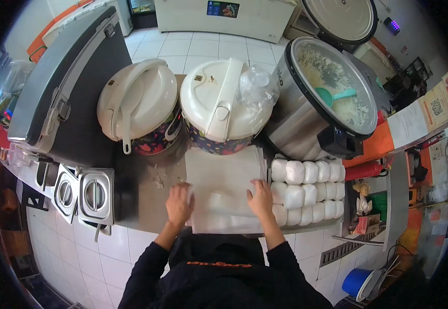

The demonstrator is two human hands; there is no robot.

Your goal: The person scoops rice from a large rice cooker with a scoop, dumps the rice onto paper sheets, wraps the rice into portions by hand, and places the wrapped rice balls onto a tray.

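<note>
A stack of white paper sheets lies on the metal counter in front of me. On the top sheet, between my hands, is a small pale lump, its details washed out. My left hand is at the left edge of the paper, its fingers curled on a sheet's edge. At the right edge, my right hand rests on the paper with thumb and fingers apart. Just beside it, several white paper-wrapped bundles are set close together in rows.
Two white-lidded rice cookers stand behind the paper, one bearing a crumpled plastic bag. An uncovered large cooker holds rice and a teal scoop. Left are a grey cooler and lidded steel pans. Rice crumbs dot the counter.
</note>
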